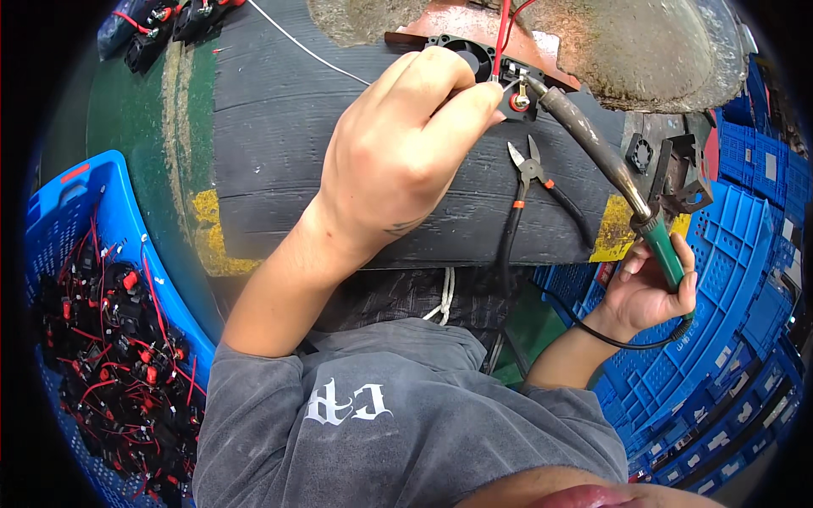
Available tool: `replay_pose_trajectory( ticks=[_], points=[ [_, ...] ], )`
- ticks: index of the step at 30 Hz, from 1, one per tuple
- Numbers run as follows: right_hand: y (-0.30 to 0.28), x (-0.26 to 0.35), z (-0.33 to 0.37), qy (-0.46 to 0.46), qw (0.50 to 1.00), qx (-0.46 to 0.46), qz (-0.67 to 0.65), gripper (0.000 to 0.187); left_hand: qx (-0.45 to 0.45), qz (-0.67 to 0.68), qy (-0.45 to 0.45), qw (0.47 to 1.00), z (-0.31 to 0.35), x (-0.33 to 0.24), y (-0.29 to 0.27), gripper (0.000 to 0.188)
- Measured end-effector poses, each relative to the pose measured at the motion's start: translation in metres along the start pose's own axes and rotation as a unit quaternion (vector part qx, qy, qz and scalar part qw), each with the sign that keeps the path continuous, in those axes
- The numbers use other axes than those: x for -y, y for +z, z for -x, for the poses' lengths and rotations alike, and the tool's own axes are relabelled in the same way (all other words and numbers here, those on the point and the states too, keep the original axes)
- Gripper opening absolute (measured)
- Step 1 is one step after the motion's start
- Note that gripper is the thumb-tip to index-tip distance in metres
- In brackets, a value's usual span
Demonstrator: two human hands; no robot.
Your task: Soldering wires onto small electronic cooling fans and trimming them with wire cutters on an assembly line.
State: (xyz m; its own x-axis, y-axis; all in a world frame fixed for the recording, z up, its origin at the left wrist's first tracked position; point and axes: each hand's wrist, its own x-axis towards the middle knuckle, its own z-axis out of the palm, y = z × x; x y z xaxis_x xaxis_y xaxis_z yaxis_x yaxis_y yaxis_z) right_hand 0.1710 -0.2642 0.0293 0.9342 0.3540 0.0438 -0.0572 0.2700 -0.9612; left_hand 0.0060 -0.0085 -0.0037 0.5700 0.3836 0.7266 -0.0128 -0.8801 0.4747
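My left hand (398, 144) is pinched closed above the mat, its fingertips beside a small black fan unit (470, 52). A thin pale solder wire (296, 42) runs in from the upper left to this hand, and a short silvery end shows past the fingertips. Right by them a red wire (501, 38) rises; whether the fingers touch it I cannot tell. In my right hand (639, 292) is a soldering iron (584, 131) with a green handle. Its tip meets the metal terminals of the unit, near a red-ringed part (519, 102). My hand hides some of the fan.
Pliers (529, 173) with black handles lie opened on the dark mat (279, 127). A metal stand (682, 173) and small fan (639, 154) sit at right. Left is a blue crate (118, 182) of wired black parts; more blue crates (720, 245) stand right. A stained plate (652, 51) lies beyond.
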Motion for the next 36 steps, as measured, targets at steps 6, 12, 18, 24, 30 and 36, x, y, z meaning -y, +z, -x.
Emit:
replay_pose_trajectory(
  ticks=[6,12,18,24,30,36],
  points=[
    [0.0048,0.0001,-0.0009,0.001,1.0,0.007,0.001,0.055,-0.005,-0.011,-0.001,1.0,-0.0006,0.0009,0.0008,0.03],
    [0.001,-0.001,-0.0027,0.003,1.0,0.012,0.002,0.056,-0.006,-0.019,-0.011,1.0,-0.0021,-0.0014,0.0021,0.031],
    [0.0006,-0.003,-0.0045,0.005,1.0,0.008,0.002,0.056,-0.008,-0.028,-0.01,1.0,-0.0022,-0.0006,0.0046,0.031],
    [0.0015,-0.0041,-0.005,0.002,1.0,0.0,0.008,0.056,-0.01,-0.038,-0.002,0.999,-0.0013,0.001,0.0058,0.032],
    [0.0006,-0.0058,-0.0062,-0.001,1.0,0.001,0.015,0.058,-0.012,-0.055,0.001,0.998,-0.0018,0.0001,0.0067,0.031],
    [0.0017,-0.0063,-0.0061,-0.006,1.0,-0.001,0.012,0.059,-0.017,-0.054,0.003,0.998,-0.0017,0.001,0.0074,0.031]
  ],
)
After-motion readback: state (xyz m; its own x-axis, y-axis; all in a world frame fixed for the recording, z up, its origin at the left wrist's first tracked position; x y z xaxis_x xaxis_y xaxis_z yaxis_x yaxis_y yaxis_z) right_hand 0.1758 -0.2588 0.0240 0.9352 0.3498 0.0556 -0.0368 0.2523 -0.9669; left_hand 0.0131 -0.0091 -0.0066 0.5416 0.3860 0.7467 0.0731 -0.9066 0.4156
